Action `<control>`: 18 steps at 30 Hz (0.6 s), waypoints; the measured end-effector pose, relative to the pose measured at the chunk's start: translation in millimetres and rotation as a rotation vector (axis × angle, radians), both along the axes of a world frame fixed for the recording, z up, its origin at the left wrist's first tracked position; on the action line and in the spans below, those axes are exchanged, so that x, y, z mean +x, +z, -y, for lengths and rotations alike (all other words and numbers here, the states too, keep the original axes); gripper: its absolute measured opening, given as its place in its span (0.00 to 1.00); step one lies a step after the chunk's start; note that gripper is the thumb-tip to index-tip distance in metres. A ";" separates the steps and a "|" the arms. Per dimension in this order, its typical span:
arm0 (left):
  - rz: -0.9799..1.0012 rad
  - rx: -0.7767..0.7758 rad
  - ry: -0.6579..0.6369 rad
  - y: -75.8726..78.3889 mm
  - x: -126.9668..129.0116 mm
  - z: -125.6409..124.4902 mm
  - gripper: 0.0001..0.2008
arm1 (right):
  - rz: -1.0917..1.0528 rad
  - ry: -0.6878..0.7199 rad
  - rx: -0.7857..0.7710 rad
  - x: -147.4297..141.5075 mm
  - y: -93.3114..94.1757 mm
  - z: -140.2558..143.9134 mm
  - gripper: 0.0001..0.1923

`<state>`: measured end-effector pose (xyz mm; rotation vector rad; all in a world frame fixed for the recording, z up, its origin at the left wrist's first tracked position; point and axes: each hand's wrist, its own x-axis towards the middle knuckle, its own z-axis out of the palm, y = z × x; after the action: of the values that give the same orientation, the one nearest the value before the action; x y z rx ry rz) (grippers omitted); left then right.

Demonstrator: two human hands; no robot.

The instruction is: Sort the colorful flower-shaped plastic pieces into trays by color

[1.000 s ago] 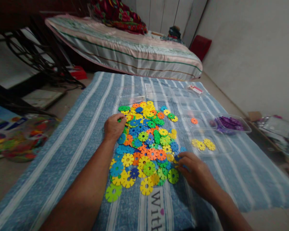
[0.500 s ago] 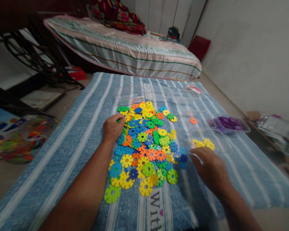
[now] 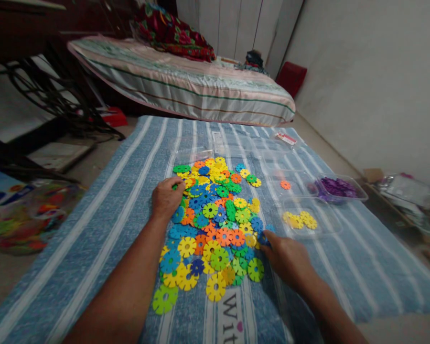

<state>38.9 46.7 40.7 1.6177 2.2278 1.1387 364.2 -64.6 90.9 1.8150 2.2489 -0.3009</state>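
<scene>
While left fingers (image 3: 179, 181) clasp a green disc (image 3: 175, 187), blue discs (image 3: 261, 238) lie against right fingers (image 3: 273, 238), grip unclear.

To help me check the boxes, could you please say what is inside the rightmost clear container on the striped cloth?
The clear container holds a heap of purple pieces. The upper ones cover whatever lies beneath them.
</scene>
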 end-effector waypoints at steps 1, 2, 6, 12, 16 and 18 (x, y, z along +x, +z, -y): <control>0.002 0.004 -0.001 -0.2 -0.1 0.1 0.10 | 0.002 0.004 -0.005 -0.3 -0.2 -1.0 0.11; 0.004 0.008 -0.003 -0.5 -0.3 0.2 0.10 | 0.000 0.011 -0.002 0.0 -0.9 -1.8 0.11; 0.009 0.012 -0.008 -1.1 -0.3 0.5 0.10 | -0.011 0.024 0.045 2.4 -4.2 -1.9 0.09; 0.006 0.022 -0.008 -0.7 0.5 0.5 0.10 | -0.055 0.042 0.154 5.4 -3.0 -2.9 0.14; 0.011 0.029 -0.014 -1.7 0.2 0.6 0.10 | -0.145 0.041 0.232 11.0 2.7 -14.4 0.14; 0.019 0.032 -0.014 -2.6 -0.6 0.6 0.10 | -0.203 0.049 0.257 15.1 8.1 -25.7 0.14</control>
<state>38.4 46.1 38.1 1.6250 2.1941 1.1872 379.3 -38.8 99.0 1.9255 2.5711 -0.2033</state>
